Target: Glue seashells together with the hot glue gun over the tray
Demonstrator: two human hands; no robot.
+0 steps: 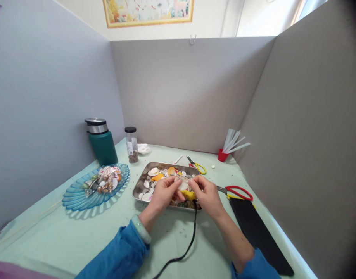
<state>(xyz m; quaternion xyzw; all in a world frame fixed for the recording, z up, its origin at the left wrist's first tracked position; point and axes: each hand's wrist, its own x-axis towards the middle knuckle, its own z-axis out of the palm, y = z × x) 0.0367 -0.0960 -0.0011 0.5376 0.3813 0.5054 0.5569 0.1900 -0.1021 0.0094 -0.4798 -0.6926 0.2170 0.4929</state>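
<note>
Both my hands meet over the near edge of a metal tray (137, 188) filled with seashells. My left hand (164, 193) is closed, its fingertips pinching a small pale shell piece (182, 183). Facing it, my right hand (206, 193) is also closed, pinching the same piece from the other side. Under my hands lies a yellow glue gun (188, 195) whose black cord (189, 242) runs toward me. I wear blue sleeves and a pale bangle (141, 229) on the left wrist.
A blue glass dish (76, 195) with shells and trinkets sits left. Behind it stand a green flask (102, 142) and a small jar (132, 144). Yellow scissors (197, 166), red scissors (237, 191), a red cup of glue sticks (224, 154) and a black pad (258, 232) lie right. Grey partitions surround the table.
</note>
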